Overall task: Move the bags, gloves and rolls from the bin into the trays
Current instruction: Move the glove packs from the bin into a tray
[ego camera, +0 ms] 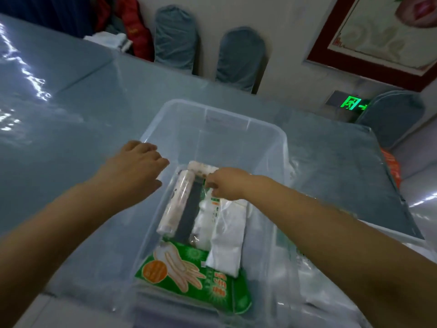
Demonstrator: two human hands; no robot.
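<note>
A clear plastic bin [281, 143] stands on the blue table. Inside lie a white roll [175, 204], a second white roll [201, 168] across the far end, a dark flat pack [189, 214], clear bags with green print [208, 216], a folded white bag [229, 245] and a green glove packet [189, 273]. My right hand [227, 183] reaches down into the bin, fingers pinched at the top edge of the clear bags. My left hand [137, 166] hovers over the bin's left rim, fingers spread, holding nothing. No trays are in view.
Blue-covered chairs [238, 58] stand against the far wall beyond the table. More clear plastic [331, 280] lies to the right of the bin. An orange item [392, 169] sits at the table's right edge. The blue tabletop [59, 138] stretches to the left.
</note>
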